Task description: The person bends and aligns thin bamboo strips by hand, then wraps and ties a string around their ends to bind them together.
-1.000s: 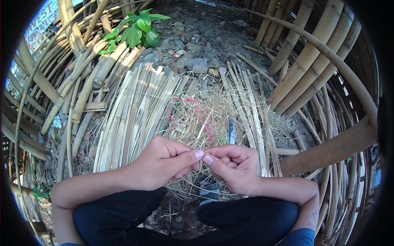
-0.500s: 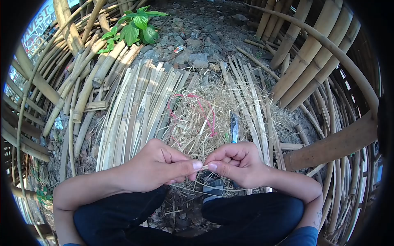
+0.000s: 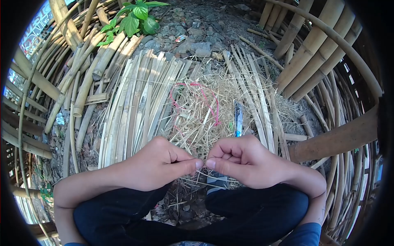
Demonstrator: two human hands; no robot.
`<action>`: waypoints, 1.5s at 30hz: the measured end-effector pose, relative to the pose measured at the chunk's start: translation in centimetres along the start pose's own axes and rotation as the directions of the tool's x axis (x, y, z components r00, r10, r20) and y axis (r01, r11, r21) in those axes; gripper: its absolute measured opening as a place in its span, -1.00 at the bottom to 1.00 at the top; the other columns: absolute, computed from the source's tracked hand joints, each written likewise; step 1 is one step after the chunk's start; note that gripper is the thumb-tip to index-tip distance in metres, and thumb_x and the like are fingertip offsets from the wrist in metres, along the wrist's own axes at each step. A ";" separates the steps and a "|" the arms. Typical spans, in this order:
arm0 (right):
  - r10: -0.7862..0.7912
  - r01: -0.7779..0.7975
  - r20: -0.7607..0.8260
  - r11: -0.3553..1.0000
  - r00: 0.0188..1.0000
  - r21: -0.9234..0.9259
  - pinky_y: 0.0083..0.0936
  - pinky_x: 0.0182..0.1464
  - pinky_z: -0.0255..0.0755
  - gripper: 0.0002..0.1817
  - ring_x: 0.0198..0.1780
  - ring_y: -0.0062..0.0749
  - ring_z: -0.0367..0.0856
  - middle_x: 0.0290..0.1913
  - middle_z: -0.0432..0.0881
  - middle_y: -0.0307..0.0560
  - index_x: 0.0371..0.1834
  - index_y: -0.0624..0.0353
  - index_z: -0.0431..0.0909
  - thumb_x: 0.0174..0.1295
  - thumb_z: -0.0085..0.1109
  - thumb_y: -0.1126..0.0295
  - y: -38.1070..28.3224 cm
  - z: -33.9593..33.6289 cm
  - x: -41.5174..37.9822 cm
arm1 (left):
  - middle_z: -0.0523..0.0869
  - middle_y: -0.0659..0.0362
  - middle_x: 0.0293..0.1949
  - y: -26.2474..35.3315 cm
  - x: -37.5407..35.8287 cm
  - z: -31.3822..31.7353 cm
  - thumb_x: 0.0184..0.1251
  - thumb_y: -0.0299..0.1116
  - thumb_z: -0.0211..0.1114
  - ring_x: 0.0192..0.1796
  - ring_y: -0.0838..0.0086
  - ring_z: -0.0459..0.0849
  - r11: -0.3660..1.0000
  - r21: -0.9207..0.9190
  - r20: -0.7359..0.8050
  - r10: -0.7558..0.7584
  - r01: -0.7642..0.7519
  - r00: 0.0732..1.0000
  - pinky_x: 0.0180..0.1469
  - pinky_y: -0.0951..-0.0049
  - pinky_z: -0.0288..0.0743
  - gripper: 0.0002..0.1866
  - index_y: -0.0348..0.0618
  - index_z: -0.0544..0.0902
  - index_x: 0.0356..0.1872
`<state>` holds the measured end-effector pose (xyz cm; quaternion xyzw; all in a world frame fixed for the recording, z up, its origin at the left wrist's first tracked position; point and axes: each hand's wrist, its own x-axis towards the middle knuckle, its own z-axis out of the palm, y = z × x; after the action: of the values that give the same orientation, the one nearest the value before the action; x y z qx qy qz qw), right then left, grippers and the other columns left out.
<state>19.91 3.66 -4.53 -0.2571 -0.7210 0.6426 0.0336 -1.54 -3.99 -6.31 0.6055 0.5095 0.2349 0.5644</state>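
My left hand [image 3: 166, 164] and my right hand [image 3: 244, 160] meet over my lap, thumb tips almost touching. Both are closed in a pinch on a thin bamboo strip [image 3: 202, 164], of which only a tiny bit shows between the fingertips. Beyond them lies a heap of pale bamboo shavings [image 3: 197, 119] with a loop of pink string [image 3: 216, 110] on it. A knife [image 3: 238, 119] with a blue part rests on the shavings, just past my right hand.
Long split bamboo slats [image 3: 133, 98] lie left of the shavings, and more slats [image 3: 256, 98] on the right. Bamboo poles [image 3: 316, 53] stand at the right, with a thick pole [image 3: 334, 141] near my right arm. A green plant [image 3: 133, 22] and stony ground [image 3: 201, 49] lie ahead.
My hands have come slightly closer together at the fingertips, so less of the strip shows between them. The view has shifted slightly; the knife, string and slats lie as before.
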 end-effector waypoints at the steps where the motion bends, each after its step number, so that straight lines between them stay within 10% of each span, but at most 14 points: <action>1: -0.001 0.001 0.004 1.000 1.000 -0.003 -0.61 -0.54 0.25 -0.85 -0.56 -0.69 0.40 -0.59 0.45 -0.33 -0.35 0.28 0.50 0.32 0.09 0.42 0.2 0.2 -0.2 | 0.60 0.27 -0.66 -0.2 0.0 -0.1 0.35 -0.30 0.26 -0.55 0.81 0.41 1.000 -0.001 -0.005 0.000 0.000 1.000 -0.54 0.67 0.25 -0.73 -0.35 0.72 -0.38; 3: -0.403 0.399 0.050 0.866 0.914 -0.302 -0.44 -0.56 0.31 -0.90 -0.60 -0.40 0.47 -0.59 0.46 -0.12 -0.35 0.29 0.49 0.27 0.10 0.47 0.9 0.6 -0.6 | 0.60 0.29 -0.66 -0.3 0.1 -0.3 0.35 -0.30 0.27 -0.54 0.81 0.39 0.997 -0.070 -0.029 0.011 -0.013 1.000 -0.54 0.66 0.25 -0.72 -0.36 0.72 -0.38; 6: -0.523 0.525 0.113 0.770 0.845 -0.362 -0.35 -0.54 0.35 -0.92 -0.57 -0.17 0.50 -0.56 0.46 0.00 -0.34 0.30 0.47 0.22 0.11 0.50 2.1 1.4 -0.1 | 0.45 0.26 -0.74 0.3 -0.3 -0.5 0.37 -0.30 0.21 -0.59 0.76 0.28 1.000 -0.020 -0.014 0.015 -0.015 1.000 -0.57 0.53 0.20 -0.65 -0.45 0.62 -0.48; 11: -0.536 0.540 0.074 0.826 0.841 -0.163 -0.47 -0.48 0.36 -0.89 -0.55 -0.33 0.50 -0.52 0.50 -0.04 -0.28 0.34 0.53 0.28 0.11 0.48 4.1 1.8 1.0 | 0.57 0.31 -0.67 1.3 -0.8 -0.9 0.33 -0.28 0.30 -0.59 0.79 0.39 0.990 -0.138 -0.006 -0.019 0.018 1.000 -0.58 0.66 0.22 -0.72 -0.34 0.72 -0.39; 16: -0.018 -0.011 0.091 0.951 0.996 0.308 -0.74 -0.26 0.40 -0.85 -0.26 -0.77 0.52 -0.32 0.65 -0.23 -0.16 0.38 0.58 0.31 0.15 0.49 3.3 1.2 1.5 | 0.56 0.32 -0.70 1.4 -1.5 -1.0 0.33 -0.28 0.30 -0.63 0.79 0.36 1.000 -0.007 0.097 -0.015 0.015 0.995 -0.61 0.65 0.19 -0.75 -0.31 0.73 -0.38; 21: 0.005 -0.007 0.007 0.970 1.000 0.245 -0.77 -0.37 0.35 -0.90 -0.36 -0.82 0.48 -0.38 0.61 -0.33 -0.23 0.34 0.58 0.32 0.11 0.52 1.5 1.2 0.6 | 0.57 0.31 -0.69 0.5 -0.9 -0.5 0.35 -0.25 0.27 -0.61 0.80 0.38 0.997 0.075 0.159 -0.030 0.018 0.987 -0.59 0.64 0.22 -0.72 -0.29 0.73 -0.38; 32: -0.693 0.658 0.061 0.648 0.718 -0.384 -0.59 -0.58 0.34 -0.86 -0.57 -0.42 0.57 -0.46 0.60 0.02 -0.16 0.35 0.57 0.25 0.12 0.55 4.3 2.7 0.6 | 0.55 0.31 -0.69 1.3 -1.0 -1.5 0.34 -0.20 0.28 -0.64 0.78 0.36 0.957 -0.172 0.102 -0.218 0.233 0.971 -0.63 0.67 0.16 -0.69 -0.28 0.73 -0.41; 35: -0.513 0.524 0.108 0.842 0.852 -0.130 -0.64 -0.48 0.39 -0.84 -0.49 -0.53 0.59 -0.41 0.63 -0.04 -0.13 0.35 0.56 0.29 0.13 0.51 4.4 2.1 1.0 | 0.54 0.31 -0.70 2.4 -1.7 -1.6 0.34 -0.19 0.29 -0.65 0.79 0.35 0.959 -0.156 0.139 -0.216 0.237 0.966 -0.64 0.67 0.14 -0.69 -0.27 0.73 -0.42; 37: -0.004 -0.035 0.096 0.918 0.995 0.396 -0.68 -0.39 0.39 -0.84 -0.38 -0.68 0.56 -0.37 0.64 -0.18 -0.13 0.35 0.56 0.32 0.12 0.47 3.7 2.2 1.1 | 0.54 0.31 -0.71 2.5 -1.9 -1.4 0.34 -0.19 0.28 -0.65 0.79 0.35 0.969 -0.092 0.163 -0.212 0.229 0.964 -0.64 0.66 0.15 -0.69 -0.27 0.73 -0.42; 38: 0.000 -0.037 0.094 0.916 0.996 0.398 -0.68 -0.39 0.39 -0.84 -0.38 -0.68 0.56 -0.37 0.64 -0.18 -0.13 0.35 0.56 0.32 0.12 0.47 3.5 2.1 1.1 | 0.55 0.31 -0.71 2.2 -1.9 -1.3 0.34 -0.19 0.28 -0.65 0.79 0.35 0.980 -0.049 0.188 -0.183 0.195 0.965 -0.63 0.66 0.16 -0.69 -0.27 0.73 -0.42; 42: -0.038 0.042 -0.019 0.935 0.999 0.351 -0.73 -0.42 0.33 -0.87 -0.40 -0.81 0.48 -0.42 0.61 -0.28 -0.21 0.33 0.58 0.33 0.13 0.47 1.7 2.0 0.5 | 0.56 0.29 -0.70 2.0 -1.7 -1.1 0.34 -0.20 0.28 -0.64 0.78 0.37 0.986 0.053 0.174 -0.165 0.158 0.971 -0.61 0.67 0.19 -0.69 -0.26 0.73 -0.42; 45: -0.446 0.432 -0.031 0.880 0.894 -0.195 -0.60 -0.61 0.24 -0.93 -0.68 -0.55 0.38 -0.60 0.46 -0.14 -0.29 0.32 0.53 0.24 0.15 0.52 1.5 2.2 -0.1 | 0.56 0.29 -0.69 1.3 -1.5 -0.9 0.33 -0.21 0.28 -0.63 0.77 0.39 0.992 0.055 0.082 -0.116 0.112 0.990 -0.59 0.68 0.21 -0.69 -0.28 0.72 -0.42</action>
<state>19.62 1.66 -6.33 -0.1128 -0.8145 0.5393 0.1817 -2.45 -4.69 -4.48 0.5987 0.5248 0.1634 0.5826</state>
